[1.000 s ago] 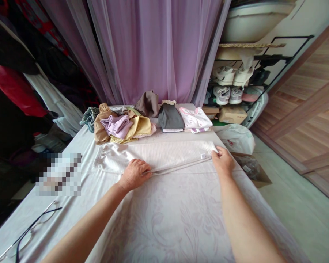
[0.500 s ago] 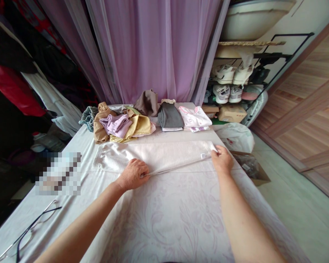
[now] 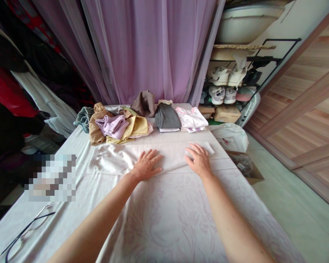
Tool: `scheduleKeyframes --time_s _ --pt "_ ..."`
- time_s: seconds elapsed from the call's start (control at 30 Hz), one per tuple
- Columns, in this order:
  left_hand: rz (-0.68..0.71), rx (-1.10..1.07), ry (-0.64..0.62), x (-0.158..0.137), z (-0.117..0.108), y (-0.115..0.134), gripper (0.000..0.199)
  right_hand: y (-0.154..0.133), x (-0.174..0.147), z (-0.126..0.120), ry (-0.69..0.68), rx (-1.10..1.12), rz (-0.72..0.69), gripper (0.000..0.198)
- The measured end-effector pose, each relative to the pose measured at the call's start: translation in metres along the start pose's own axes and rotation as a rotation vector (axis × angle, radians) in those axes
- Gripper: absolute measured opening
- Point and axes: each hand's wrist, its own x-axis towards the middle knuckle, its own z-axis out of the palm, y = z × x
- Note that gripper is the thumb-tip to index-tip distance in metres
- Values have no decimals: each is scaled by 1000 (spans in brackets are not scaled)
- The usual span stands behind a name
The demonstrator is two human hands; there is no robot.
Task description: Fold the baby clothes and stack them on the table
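Pale striped garment [image 3: 172, 155]: one, laid out lengthwise across the desk [image 3: 175, 219], in front of the other clothes; gathered edge at the left end.

Left hand [image 3: 146, 166]: palm down, fingers spread, resting on the garment around its middle; grasping nothing.

Right hand [image 3: 199, 159]: palm down, fingers fanned, on the same garment near its right end; likewise grasping nothing.

Loose clothes, heaped at the far left of the desk: a lilac piece [image 3: 113, 125] on top, with a yellow piece [image 3: 137, 126] and a tan piece [image 3: 97, 128] to either side.

Brown garment [image 3: 144, 104]: crumpled, behind the yellow piece.

Folded clothes, far right: a dark grey garment [image 3: 167, 117], just beside a white-and-pink garment [image 3: 192, 117].

Eyeglasses [image 3: 22, 232]: one pair, near left corner, arms unfolded.

Backdrop: purple curtain [image 3: 139, 47]; white shoes [image 3: 218, 75] on a rack at right.
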Motion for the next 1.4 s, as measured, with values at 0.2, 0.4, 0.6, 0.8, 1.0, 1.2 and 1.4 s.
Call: scheduleKeyframes --time_s 0.2,0.4,0.6,0.8,1.0,1.2,1.4 --pt "10 18 -37 -11 14 1 73 8 -10 1 -86 -41 17 43" --pt "0 20 -4 -10 21 -2 59 -12 -1 -7 -48 6 -7 41" --pt "-6 23 -8 -10 21 -2 60 -58 24 -1 -196 39 -77 45" --pt "7 11 -14 -11 20 -2 62 -72 30 14 -386 -69 -46 53" --pt "-116 42 46 -14 14 -34 60 -68 25 19 -371 -95 -55 53" --pt "-302 102 177 -45 -10 -93 49 -67 24 23 -317 -109 -72 50" --pt "-463 130 333 -96 -23 -128 50 -68 23 23 -316 -117 -73 49"
